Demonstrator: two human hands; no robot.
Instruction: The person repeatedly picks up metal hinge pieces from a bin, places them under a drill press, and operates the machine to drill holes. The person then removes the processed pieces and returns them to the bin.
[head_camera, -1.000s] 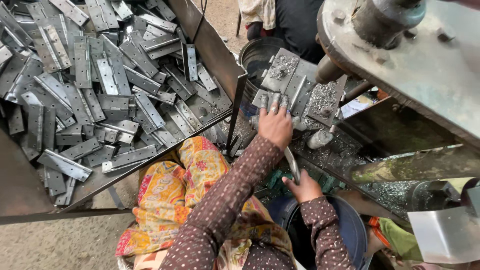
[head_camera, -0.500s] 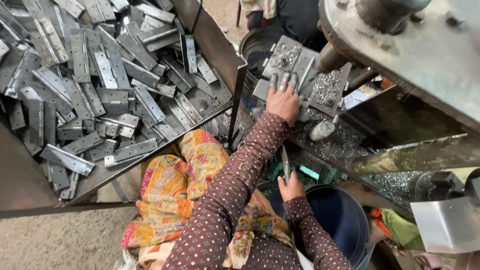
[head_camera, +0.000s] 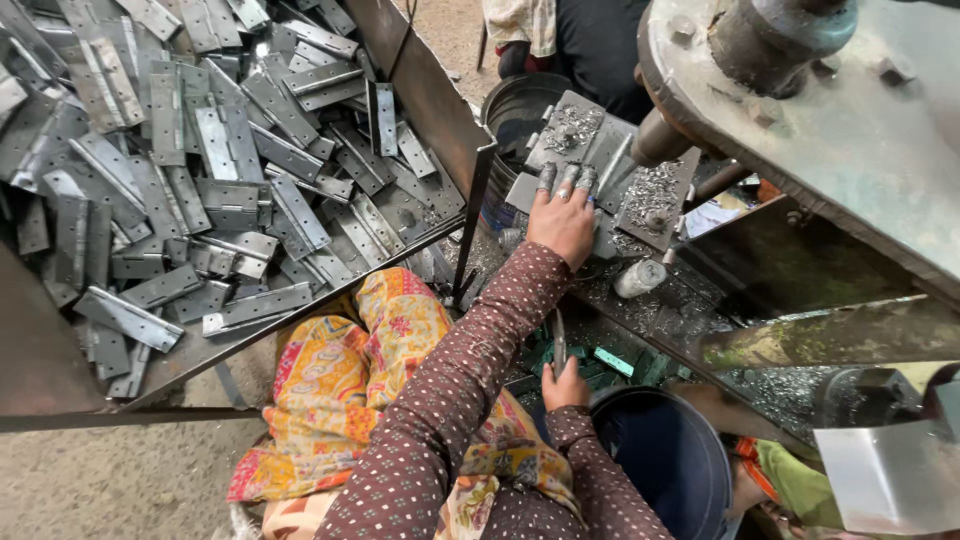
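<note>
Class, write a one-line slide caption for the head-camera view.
Left hand presses a metal plate on a drilling machine while right hand holds a flat metal piece above a dark bucket.

Left hand (head_camera: 562, 222) pressed flat on a grey metal plate (head_camera: 585, 150) at the drilling machine (head_camera: 800, 110), right hand (head_camera: 566, 385) gripping a thin metal piece (head_camera: 559, 340) above a dark bucket (head_camera: 665, 465); heaped steel hinges (head_camera: 200, 170) in the tray (head_camera: 420, 90) alongside.
</note>
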